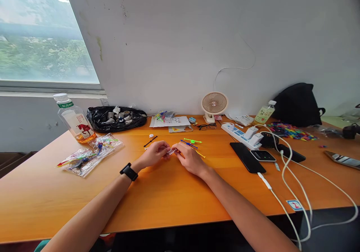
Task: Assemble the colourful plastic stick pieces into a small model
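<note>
My left hand (153, 155), with a black watch (129, 172) on its wrist, is closed on one side of a small clear, whitish plastic piece (171, 152). The fingers of my right hand (191, 158) pinch its other side, and they hide much of it. Just behind my left hand lie a black plastic arrow (150, 141) and a small white round piece (151, 136). Beyond my right hand are a green arrow (193, 141), a blue arrow (189, 144) and a yellow arrow (200, 154), partly covered by that hand.
Left are clear bags of coloured arrows (87, 158), a large bottle (75, 122) and a black plastic bag (116, 121). Papers (170, 122) and a fan (214, 104) stand by the wall. To the right are a phone (247, 157), a power strip (239, 135) and looping white cables (298, 179).
</note>
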`<control>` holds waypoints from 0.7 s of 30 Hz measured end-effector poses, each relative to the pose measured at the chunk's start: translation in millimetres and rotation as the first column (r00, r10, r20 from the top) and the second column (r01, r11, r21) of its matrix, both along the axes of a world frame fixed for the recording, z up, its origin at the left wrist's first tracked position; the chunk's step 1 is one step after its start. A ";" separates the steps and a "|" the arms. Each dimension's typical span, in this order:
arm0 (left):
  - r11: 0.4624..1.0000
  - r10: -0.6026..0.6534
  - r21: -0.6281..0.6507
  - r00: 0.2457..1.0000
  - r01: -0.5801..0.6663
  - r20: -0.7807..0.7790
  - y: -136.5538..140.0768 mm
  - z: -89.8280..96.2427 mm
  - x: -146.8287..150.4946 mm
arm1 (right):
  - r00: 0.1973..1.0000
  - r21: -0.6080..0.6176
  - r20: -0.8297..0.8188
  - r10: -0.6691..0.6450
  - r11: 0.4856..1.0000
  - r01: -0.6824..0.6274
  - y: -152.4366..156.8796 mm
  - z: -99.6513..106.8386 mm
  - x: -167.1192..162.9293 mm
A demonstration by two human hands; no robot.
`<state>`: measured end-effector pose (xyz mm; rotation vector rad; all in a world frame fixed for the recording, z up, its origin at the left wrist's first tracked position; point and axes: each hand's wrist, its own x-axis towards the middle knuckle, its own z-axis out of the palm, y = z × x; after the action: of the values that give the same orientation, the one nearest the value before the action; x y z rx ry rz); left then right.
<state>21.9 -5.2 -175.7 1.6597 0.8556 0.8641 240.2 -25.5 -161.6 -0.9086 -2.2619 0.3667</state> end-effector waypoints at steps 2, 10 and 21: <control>0.999 0.016 -0.052 0.999 -0.014 0.046 -1.0 1.3 0.8 | 0.999 0.023 0.038 -0.006 1.000 0.006 1.0 -0.8 0.6; 0.999 0.034 -0.017 0.999 -0.033 0.021 -4.2 8.5 2.1 | 0.982 0.040 0.178 -0.062 0.998 0.056 -1.5 -0.5 2.8; 0.942 0.325 0.090 0.946 -0.324 0.008 3.5 9.9 -2.6 | 0.997 0.172 0.063 -0.037 0.985 0.026 -12.1 13.9 -5.3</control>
<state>19.2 -1.7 -165.8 1.6236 1.1306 1.1368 234.9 -37.6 -147.7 -0.8770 -2.2953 0.1273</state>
